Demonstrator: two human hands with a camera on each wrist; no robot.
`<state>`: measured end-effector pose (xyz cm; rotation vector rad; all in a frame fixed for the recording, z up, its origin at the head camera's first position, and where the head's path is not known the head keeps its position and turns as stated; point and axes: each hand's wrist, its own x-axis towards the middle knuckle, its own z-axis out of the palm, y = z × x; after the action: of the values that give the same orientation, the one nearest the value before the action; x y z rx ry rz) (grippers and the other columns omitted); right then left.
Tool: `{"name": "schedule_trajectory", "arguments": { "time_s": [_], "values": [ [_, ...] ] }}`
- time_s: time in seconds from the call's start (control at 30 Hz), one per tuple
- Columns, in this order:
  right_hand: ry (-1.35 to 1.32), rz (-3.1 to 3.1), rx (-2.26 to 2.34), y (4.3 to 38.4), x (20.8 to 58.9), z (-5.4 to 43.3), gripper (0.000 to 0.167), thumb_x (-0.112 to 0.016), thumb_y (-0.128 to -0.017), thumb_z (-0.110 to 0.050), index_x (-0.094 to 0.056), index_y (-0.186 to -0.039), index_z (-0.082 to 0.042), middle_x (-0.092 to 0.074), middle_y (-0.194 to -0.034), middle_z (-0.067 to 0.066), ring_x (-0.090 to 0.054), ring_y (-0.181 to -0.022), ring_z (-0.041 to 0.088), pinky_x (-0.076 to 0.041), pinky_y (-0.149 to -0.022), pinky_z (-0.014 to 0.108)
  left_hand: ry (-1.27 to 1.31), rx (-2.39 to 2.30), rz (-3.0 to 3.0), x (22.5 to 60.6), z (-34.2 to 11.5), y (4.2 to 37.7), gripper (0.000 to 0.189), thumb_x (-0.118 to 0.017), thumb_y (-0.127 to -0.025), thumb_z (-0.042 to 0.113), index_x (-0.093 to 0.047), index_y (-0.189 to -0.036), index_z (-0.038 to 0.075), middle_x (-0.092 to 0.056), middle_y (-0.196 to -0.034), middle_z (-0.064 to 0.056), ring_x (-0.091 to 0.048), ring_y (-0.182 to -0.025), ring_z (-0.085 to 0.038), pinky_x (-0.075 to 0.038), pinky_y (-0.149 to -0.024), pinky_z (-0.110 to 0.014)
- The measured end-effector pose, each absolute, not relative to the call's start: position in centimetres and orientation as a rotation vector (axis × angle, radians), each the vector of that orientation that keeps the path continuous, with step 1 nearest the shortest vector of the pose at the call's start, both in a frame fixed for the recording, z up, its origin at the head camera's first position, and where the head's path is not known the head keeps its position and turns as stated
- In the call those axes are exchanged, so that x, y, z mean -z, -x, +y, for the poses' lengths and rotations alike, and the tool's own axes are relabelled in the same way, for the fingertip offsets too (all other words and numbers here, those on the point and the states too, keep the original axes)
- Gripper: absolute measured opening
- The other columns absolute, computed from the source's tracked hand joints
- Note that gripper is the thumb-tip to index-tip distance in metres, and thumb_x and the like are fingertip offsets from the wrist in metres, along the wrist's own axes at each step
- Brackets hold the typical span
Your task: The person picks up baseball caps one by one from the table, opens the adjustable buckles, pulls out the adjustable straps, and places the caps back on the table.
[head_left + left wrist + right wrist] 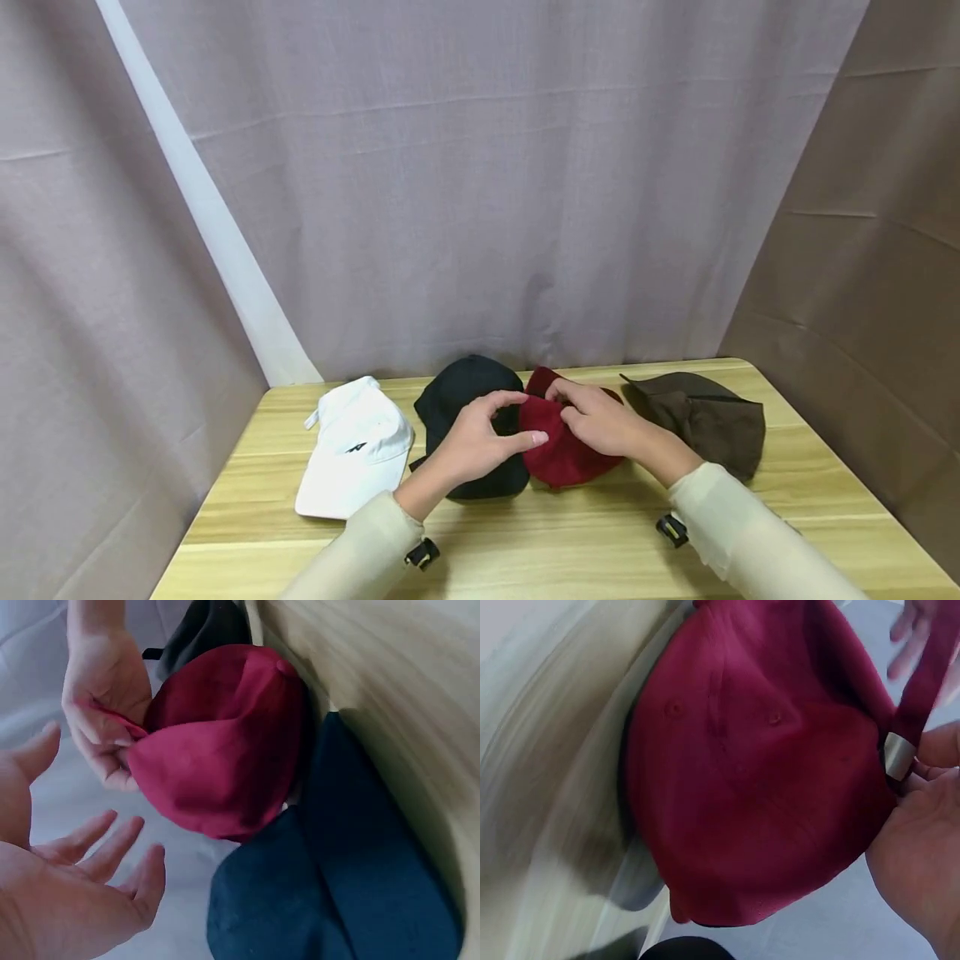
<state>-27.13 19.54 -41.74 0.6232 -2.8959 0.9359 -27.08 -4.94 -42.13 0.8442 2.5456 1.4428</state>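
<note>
A dark red cap (567,450) lies among the other caps, its crown toward the person. My right hand (596,419) pinches its back edge; in the right wrist view the fingers hold the strap (930,671) beside a silver buckle (898,756). My left hand (480,437) is to the left of the cap, thumb and fingers spread with a gap between them. Its thumb overlaps the red crown in the head view, while the left wrist view shows the fingers apart from the fabric. Just under the left hand sits a black cap (468,379).
At the left of the wooden table (247,508) lies a white cap (352,467) with a small dark mark. A dark brown cap (723,429) lies at the right, near the right forearm. Grey curtains (510,183) hang behind the table.
</note>
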Motion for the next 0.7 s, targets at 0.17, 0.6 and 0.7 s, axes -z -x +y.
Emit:
{"name": "schedule_trajectory", "arguments": {
  "time_s": [0.17, 0.6, 0.7],
  "values": [
    [-0.740, -2.875, -0.875, 26.8, 41.6, 18.9, 0.013, -0.059, -0.103, -0.010, -0.064, -0.116, -0.013, -0.072, -0.105, -0.001, -0.062, -0.092, 0.010, -0.052, -0.083, 0.031, -0.948, -1.109, 2.684, 42.0, -3.3, 27.2, 0.080, -0.081, -0.091, 0.053, -0.057, -0.153, 0.009, -0.061, -0.156, -0.008, -0.055, -0.146, -0.028, -0.047, -0.120, -0.048],
    [-0.870, -2.836, -0.805, 26.1, 42.4, 19.3, 0.012, -0.063, -0.104, -0.009, -0.066, -0.104, -0.020, -0.070, -0.098, -0.008, -0.060, -0.091, 0.006, -0.050, -0.082, 0.028, -1.205, -0.833, 2.934, 43.0, -2.6, 28.2, 0.016, -0.072, -0.102, 0.024, -0.081, -0.111, 0.014, -0.071, -0.099, -0.001, -0.058, -0.096, -0.016, -0.043, -0.088, -0.031],
    [-0.885, -2.827, -0.783, 26.0, 42.3, 19.3, 0.010, -0.065, -0.103, -0.009, -0.065, -0.105, -0.019, -0.068, -0.096, -0.009, -0.058, -0.088, 0.004, -0.048, -0.079, 0.026, -1.202, -0.851, 2.915, 43.1, -2.7, 28.4, 0.016, -0.069, -0.104, 0.023, -0.082, -0.108, 0.014, -0.070, -0.097, -0.001, -0.057, -0.094, -0.015, -0.040, -0.086, -0.028]
  ]
}}
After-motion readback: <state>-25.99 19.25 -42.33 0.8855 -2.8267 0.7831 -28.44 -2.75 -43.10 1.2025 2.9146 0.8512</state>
